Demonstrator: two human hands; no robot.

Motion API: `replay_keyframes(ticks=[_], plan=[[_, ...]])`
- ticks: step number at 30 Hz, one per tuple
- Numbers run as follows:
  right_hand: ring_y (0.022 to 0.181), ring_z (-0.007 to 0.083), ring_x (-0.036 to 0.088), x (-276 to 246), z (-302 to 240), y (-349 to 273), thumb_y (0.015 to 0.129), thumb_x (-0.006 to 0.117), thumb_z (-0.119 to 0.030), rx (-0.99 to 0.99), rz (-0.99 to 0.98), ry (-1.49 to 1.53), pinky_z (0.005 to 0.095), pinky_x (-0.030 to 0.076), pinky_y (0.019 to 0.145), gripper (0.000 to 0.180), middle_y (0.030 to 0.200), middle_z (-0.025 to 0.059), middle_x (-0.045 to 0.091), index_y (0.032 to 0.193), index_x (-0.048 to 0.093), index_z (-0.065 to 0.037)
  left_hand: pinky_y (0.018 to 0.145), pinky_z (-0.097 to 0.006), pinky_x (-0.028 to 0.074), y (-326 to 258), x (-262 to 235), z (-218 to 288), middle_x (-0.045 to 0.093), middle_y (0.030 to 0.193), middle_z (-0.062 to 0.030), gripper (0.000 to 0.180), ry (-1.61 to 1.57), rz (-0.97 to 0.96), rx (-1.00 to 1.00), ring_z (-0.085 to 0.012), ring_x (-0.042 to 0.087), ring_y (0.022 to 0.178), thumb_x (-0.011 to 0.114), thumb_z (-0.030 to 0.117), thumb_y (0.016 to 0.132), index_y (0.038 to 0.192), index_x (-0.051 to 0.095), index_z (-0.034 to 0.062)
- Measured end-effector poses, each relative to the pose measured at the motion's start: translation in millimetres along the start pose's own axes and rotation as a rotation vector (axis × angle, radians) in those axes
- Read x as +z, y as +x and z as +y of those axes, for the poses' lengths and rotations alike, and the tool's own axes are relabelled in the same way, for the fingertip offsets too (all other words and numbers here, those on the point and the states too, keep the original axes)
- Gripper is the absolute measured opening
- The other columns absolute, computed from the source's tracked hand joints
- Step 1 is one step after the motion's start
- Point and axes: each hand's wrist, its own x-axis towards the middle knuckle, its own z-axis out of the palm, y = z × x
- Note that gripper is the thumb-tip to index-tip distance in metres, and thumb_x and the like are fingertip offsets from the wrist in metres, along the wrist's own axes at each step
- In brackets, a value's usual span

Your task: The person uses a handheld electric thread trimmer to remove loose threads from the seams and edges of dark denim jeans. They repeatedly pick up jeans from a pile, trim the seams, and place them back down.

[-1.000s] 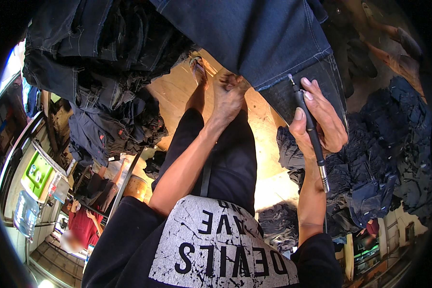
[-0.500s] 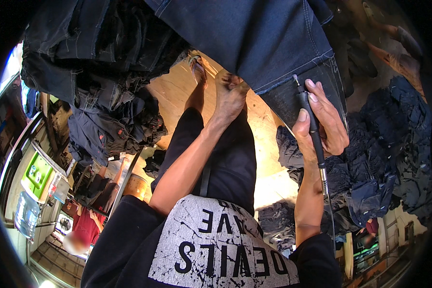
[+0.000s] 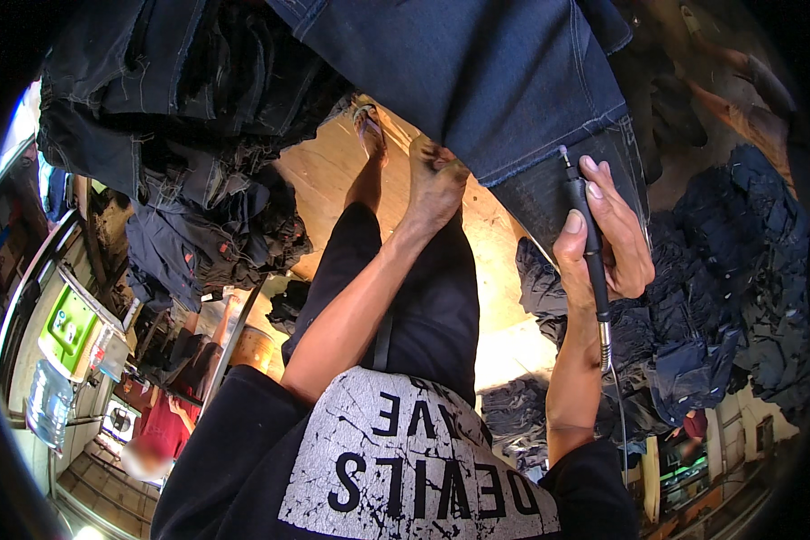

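A pair of dark blue jeans hangs spread across the top of the view. My left hand is stretched forward, its fingers closed on the lower edge of the denim. My right hand grips a slim black pen-shaped power tool with a cable running down from its end. The tool's tip touches the jeans' hem at the right. My foot in a sandal rests on the wooden floor beyond my knee.
Heaps of dark jeans lie at the left, and more denim is piled at the right. A green-topped machine and a water bottle stand at the far left. A person in red is below them, near a bucket.
My right hand and the tool have edged slightly to the right along the hem. My left hand keeps its hold on the denim.
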Motion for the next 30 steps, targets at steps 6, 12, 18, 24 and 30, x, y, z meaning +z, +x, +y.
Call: replay_keyframes(ticks=[6, 12, 18, 24, 30], plan=[[0.116, 0.0404, 0.076, 0, 3, -1, 0.091, 0.069, -0.001, -0.007, 0.014, -0.009, 0.0537, 0.058, 0.107, 0.028, 0.119, 0.026, 0.078, 0.117, 0.076, 0.003, 0.073, -0.031, 0.03, 1, 13, 6, 0.041, 0.094, 0.0015, 0.033, -0.132, 0.125, 0.007, -0.0103, 0.037, 0.087, 0.063, 0.008, 0.08, 0.093, 0.033, 0.0089], [0.114, 0.0437, 0.077, 0, 7, -3, 0.088, 0.075, -0.004, -0.02, 0.029, -0.025, 0.0606, 0.06, 0.101, 0.033, 0.116, 0.0259, 0.079, 0.12, 0.075, 0.004, 0.05, -0.026, 0.027, 6, 17, 11, 0.039, 0.069, 0.0066, 0.027, -0.097, 0.099, 0.064, -0.0042, 0.037, 0.06, 0.054, -0.01, 0.071, 0.068, 0.036, 0.0099], [0.113, 0.0439, 0.077, 1, 5, -2, 0.088, 0.073, -0.002, 0.014, 0.055, -0.048, 0.0609, 0.06, 0.101, 0.032, 0.115, 0.0266, 0.079, 0.119, 0.075, 0.004, 0.055, -0.025, 0.03, 4, 22, 24, 0.043, 0.072, 0.0082, 0.025, -0.238, 0.083, 0.03, -0.0025, 0.04, 0.067, 0.055, -0.014, 0.082, 0.072, 0.047, 0.0076], [0.113, 0.0437, 0.077, 3, 6, -3, 0.089, 0.071, -0.003, 0.042, 0.077, -0.039, 0.0599, 0.06, 0.102, 0.033, 0.117, 0.0256, 0.079, 0.121, 0.075, 0.004, 0.062, -0.027, 0.039, 8, 25, 27, 0.054, 0.077, 0.0057, 0.016, -0.304, 0.079, 0.143, -0.0046, 0.049, 0.075, 0.069, -0.006, 0.09, 0.081, 0.059, 0.0024], [0.121, 0.0411, 0.074, 3, -2, -6, 0.101, 0.067, -0.009, 0.116, 0.053, -0.052, 0.0542, 0.052, 0.113, 0.027, 0.122, 0.0295, 0.076, 0.124, 0.071, 0.004, 0.076, -0.035, 0.051, 14, 30, -25, 0.068, 0.09, 0.0001, 0.012, -0.054, 0.118, 0.144, -0.0131, 0.064, 0.085, 0.071, 0.004, 0.093, 0.103, 0.065, -0.0006]])
